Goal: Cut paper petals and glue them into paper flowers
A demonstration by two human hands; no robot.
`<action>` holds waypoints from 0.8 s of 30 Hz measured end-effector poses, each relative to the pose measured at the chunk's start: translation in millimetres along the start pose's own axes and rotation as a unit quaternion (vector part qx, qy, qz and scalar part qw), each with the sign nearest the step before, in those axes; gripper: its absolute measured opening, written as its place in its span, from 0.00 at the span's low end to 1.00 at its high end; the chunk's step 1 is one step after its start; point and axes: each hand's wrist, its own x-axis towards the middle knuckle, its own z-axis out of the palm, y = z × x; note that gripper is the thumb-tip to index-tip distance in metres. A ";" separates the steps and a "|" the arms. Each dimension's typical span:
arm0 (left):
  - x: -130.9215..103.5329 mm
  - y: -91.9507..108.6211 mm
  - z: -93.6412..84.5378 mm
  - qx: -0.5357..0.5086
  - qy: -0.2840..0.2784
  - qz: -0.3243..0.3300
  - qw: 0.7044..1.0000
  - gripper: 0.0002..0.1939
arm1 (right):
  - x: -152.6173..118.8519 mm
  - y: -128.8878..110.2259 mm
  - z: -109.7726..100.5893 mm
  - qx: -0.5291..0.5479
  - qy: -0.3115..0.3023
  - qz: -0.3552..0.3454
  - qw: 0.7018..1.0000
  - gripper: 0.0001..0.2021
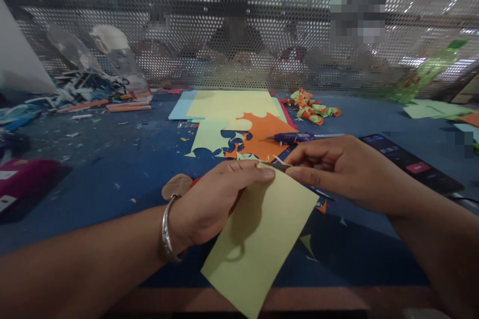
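Pen (294,137) obstacle beyond right hand (335,172)

No text can be read: marks on the phone (411,162) (its red button (418,167) included) are blurred, like those on the green bottle (430,71) beyond it.

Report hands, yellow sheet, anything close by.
Left hand gripping yellow sheet. Right hand holding dark tool at its far edge. Blue pen, orange paper just beyond.

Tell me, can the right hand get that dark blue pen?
Probably yes: the dark blue pen lies just beyond the right hand, with nothing seen on top. But that hand seems to pinch a thin dark tool at the yellow paper, so it may need to let go first.
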 end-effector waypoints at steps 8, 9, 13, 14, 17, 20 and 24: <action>-0.9 -0.9 0.3 -0.010 -0.003 -0.009 1.000 0.08 | 0.0 0.2 1.6 0.008 -0.002 -0.001 1.000 0.19; -1.1 -0.9 0.2 -0.010 -0.003 -0.010 1.000 0.08 | 0.0 -0.3 1.6 0.009 -0.003 -0.001 1.000 0.18; -1.3 -0.5 -0.2 -0.010 0.000 -0.011 1.000 0.08 | -0.1 -1.6 1.3 0.012 -0.004 0.001 1.000 0.18; -1.2 -0.2 -0.4 -0.008 0.000 -0.011 1.000 0.08 | -0.1 -1.6 1.1 0.011 -0.003 0.001 1.000 0.18; -0.3 0.1 -1.1 0.000 0.002 -0.008 1.000 0.08 | -0.4 -0.8 1.0 -0.002 0.004 0.000 1.000 0.17; 1.1 -0.9 -2.3 0.010 0.009 0.000 1.000 0.07 | -0.8 0.1 1.3 -0.012 0.009 -0.005 1.000 0.17; 1.0 -2.1 -2.7 0.023 0.021 -0.001 1.000 0.08 | -0.6 0.2 1.6 -0.014 0.008 -0.003 1.000 0.16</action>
